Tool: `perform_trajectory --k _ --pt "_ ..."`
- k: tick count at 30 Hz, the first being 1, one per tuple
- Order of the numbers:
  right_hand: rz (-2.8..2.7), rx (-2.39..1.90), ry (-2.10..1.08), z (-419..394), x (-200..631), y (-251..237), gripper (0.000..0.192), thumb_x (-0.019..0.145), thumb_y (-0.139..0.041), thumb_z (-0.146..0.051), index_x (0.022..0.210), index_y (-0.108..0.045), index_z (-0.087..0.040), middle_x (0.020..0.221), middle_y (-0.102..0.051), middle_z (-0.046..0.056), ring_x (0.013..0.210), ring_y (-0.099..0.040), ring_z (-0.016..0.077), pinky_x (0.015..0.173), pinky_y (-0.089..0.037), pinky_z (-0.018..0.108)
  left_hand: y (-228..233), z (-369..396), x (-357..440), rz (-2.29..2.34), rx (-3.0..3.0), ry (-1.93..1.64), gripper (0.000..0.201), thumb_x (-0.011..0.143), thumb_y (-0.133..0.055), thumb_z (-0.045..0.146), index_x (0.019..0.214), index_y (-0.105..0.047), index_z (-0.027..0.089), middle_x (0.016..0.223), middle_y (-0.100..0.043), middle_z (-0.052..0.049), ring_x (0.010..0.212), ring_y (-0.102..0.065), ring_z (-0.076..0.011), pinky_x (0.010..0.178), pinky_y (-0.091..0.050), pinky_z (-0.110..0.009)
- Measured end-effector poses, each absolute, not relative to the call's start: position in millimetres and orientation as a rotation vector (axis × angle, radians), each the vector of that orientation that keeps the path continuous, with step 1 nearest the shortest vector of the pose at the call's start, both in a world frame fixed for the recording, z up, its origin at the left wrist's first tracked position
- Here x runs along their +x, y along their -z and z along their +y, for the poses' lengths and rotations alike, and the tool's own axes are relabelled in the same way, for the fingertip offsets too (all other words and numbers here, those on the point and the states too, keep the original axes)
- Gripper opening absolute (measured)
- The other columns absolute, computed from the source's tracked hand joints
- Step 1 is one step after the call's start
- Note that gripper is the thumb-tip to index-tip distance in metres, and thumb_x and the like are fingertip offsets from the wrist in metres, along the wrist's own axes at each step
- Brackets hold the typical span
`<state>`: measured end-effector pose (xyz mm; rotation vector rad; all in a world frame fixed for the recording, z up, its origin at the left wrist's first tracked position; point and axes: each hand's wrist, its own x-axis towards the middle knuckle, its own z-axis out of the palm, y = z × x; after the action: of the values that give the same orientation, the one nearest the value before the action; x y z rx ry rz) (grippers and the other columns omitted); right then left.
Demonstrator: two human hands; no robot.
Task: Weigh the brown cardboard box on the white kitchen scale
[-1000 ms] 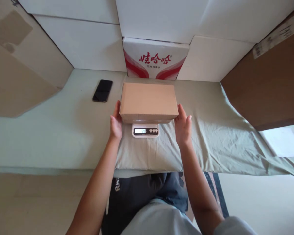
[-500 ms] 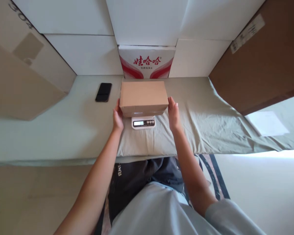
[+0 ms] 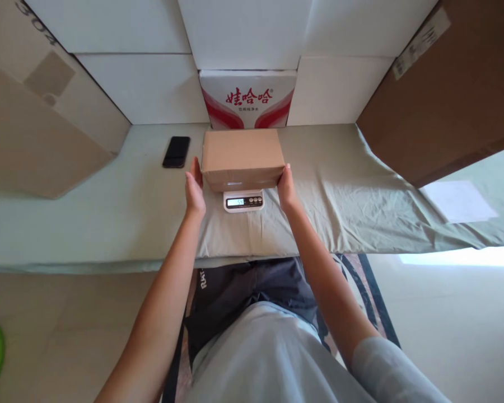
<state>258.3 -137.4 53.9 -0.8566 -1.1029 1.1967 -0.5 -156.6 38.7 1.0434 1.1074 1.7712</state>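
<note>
A closed brown cardboard box (image 3: 242,151) rests on a small white digital kitchen scale (image 3: 243,209), covering most of its platform. The scale's lit display and row of buttons show in front of the box. My left hand (image 3: 195,189) stands upright by the box's left side, open, with a narrow gap at its palm. On the other side, my right hand (image 3: 286,188) touches the box's right front edge, its fingers extended along the side and partly hidden. The box's weight appears to lie on the scale.
A black smartphone (image 3: 177,151) lies to the left on the green cloth (image 3: 88,224). White boxes, one with red lettering (image 3: 248,99), stand behind. Large cardboard cartons flank both sides, the right one (image 3: 441,95) near a white paper sheet (image 3: 457,201).
My left hand has moved left, away from the box's side. My right hand has come in against the right side. The box stays on the scale; the view has shifted slightly.
</note>
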Motion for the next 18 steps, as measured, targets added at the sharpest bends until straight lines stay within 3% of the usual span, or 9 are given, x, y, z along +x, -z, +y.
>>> perform_trajectory --k 4,7,18 --pt "-1.045 -0.878 -1.197 -134 254 -46 0.085 0.089 -0.038 -0.086 0.145 -0.062 -0.025 0.158 -0.060 0.001 0.162 -0.037 0.0240 0.140 -0.018 0.045 -43 -150 12 1.107 1.054 -1.751 0.088 0.082 -0.045 0.093 0.132 -0.070 0.026 0.156 -0.062 -0.010 0.157 -0.044 -0.0285 0.131 -0.033 -0.042" --pt "-1.066 -0.856 -1.205 -133 253 -46 0.084 0.091 -0.037 -0.084 0.146 -0.062 -0.025 0.157 -0.061 0.002 0.162 -0.038 0.0238 0.139 -0.020 0.044 -43 -150 18 1.152 1.034 -1.783 0.081 0.086 -0.043 0.090 0.125 -0.073 0.025 0.144 -0.070 -0.009 0.156 -0.046 -0.0270 0.131 -0.033 -0.040" --pt "-1.153 -0.845 -1.148 -98 256 -56 0.088 0.089 -0.030 -0.088 0.149 -0.058 -0.029 0.159 -0.059 -0.001 0.164 -0.032 0.0225 0.140 -0.017 0.046 -52 -124 18 1.115 1.084 -1.790 0.085 0.086 -0.041 0.091 0.128 -0.071 0.023 0.147 -0.067 -0.012 0.155 -0.047 -0.0287 0.130 -0.034 -0.042"
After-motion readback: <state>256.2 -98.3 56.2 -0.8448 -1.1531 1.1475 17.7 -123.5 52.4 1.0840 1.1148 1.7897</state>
